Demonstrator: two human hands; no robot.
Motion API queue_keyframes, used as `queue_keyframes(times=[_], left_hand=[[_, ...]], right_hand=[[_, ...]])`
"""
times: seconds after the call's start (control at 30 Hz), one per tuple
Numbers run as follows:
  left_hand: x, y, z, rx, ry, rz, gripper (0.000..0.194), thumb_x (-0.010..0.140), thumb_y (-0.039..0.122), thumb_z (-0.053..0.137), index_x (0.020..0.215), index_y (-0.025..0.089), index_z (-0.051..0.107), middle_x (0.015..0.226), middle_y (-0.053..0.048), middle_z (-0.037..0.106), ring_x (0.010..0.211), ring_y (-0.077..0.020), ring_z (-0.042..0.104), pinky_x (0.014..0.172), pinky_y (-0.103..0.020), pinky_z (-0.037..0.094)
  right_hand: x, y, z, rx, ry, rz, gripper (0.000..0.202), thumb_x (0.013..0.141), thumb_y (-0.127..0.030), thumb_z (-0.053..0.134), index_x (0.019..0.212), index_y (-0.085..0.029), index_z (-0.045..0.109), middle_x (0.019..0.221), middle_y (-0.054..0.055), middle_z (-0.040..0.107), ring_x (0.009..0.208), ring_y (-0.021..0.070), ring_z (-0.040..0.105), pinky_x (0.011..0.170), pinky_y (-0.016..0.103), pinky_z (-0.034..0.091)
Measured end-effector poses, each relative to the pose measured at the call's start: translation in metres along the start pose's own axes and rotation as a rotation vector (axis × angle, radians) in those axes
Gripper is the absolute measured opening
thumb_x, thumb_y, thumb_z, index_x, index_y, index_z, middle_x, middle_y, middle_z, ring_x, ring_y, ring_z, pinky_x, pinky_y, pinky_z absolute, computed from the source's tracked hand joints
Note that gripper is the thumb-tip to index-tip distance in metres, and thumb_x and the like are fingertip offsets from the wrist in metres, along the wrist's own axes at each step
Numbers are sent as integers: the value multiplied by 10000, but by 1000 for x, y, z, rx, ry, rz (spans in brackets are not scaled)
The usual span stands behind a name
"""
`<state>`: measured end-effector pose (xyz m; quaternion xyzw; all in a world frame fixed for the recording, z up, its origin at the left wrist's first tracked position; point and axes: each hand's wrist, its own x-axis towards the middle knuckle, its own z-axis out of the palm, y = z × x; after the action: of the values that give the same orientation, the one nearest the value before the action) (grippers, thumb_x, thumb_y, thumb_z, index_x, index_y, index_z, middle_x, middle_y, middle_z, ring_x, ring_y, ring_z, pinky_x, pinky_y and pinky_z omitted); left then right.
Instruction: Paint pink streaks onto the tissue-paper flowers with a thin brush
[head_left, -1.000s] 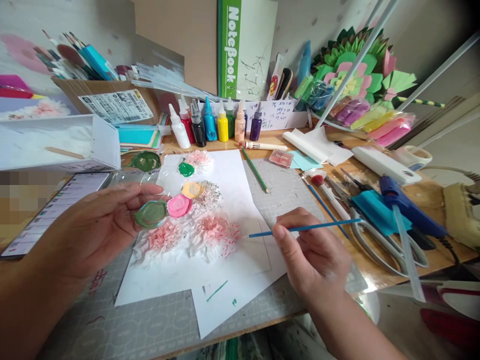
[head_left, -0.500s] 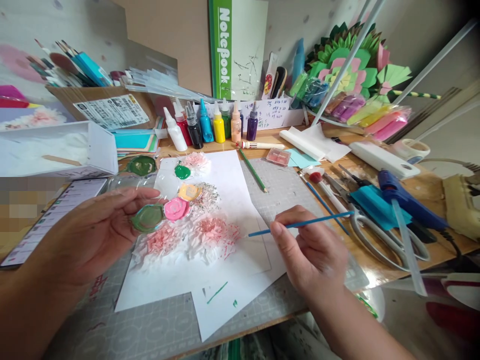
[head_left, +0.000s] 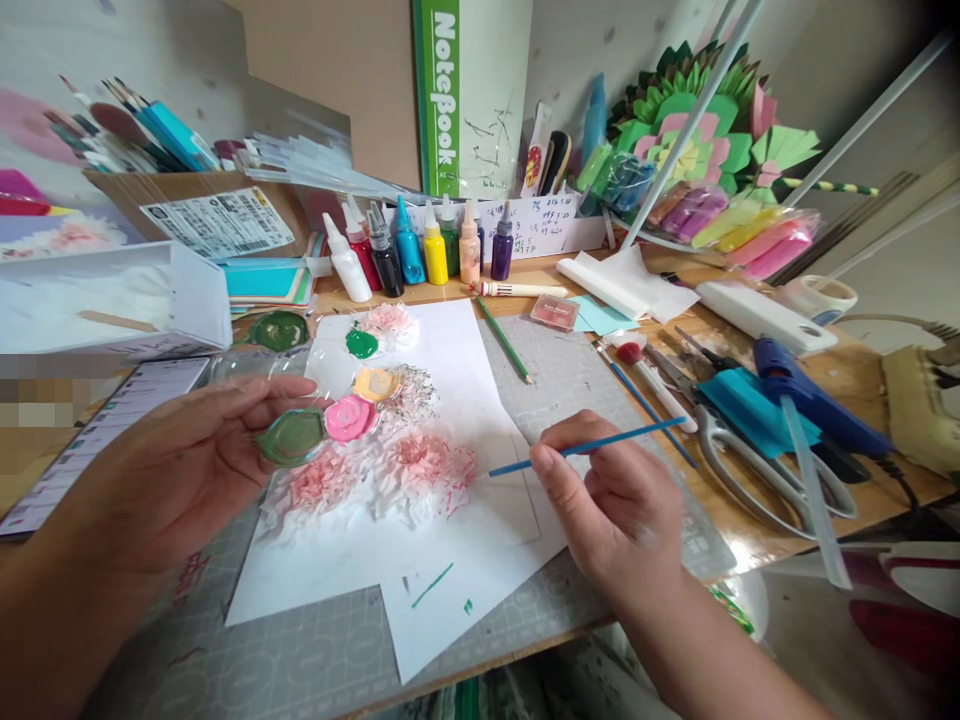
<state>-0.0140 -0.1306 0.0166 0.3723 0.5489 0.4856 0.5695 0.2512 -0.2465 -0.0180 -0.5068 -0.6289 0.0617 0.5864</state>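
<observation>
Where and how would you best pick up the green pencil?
By the middle of its shaft, I'd say, coming from above with thumb and finger on its long sides. The green pencil is slender and lies flat, its sharpened tip towards the person and its far end close to the white pen. The right hand would likely need to free itself of the blue brush first.

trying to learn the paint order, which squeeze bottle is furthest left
The white one, tilted beside the red bottle; every other bottle stands to its right.
</observation>
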Motion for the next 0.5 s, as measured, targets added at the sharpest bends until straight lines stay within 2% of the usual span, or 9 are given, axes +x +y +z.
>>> queue_keyframes(times=[0.23,0.5], left_hand=[[5,-5,-6,26,-31,26,249,850,80,540,820,102,787,711,-86,762,595,-144,674,538,-188,581],[6,-6,-9,61,-54,32,195,803,118,600,822,132,793,689,-86,752,583,-157,665,513,-204,580]], right_hand=[[0,5,1,-67,55,11,120,889,-111,644,801,-188,615,680,-20,651,615,91,603,582,217,453],[1,2,-1,-57,19,6,139,887,-114,640,772,-185,607,673,-16,665,587,89,600,522,209,409]])
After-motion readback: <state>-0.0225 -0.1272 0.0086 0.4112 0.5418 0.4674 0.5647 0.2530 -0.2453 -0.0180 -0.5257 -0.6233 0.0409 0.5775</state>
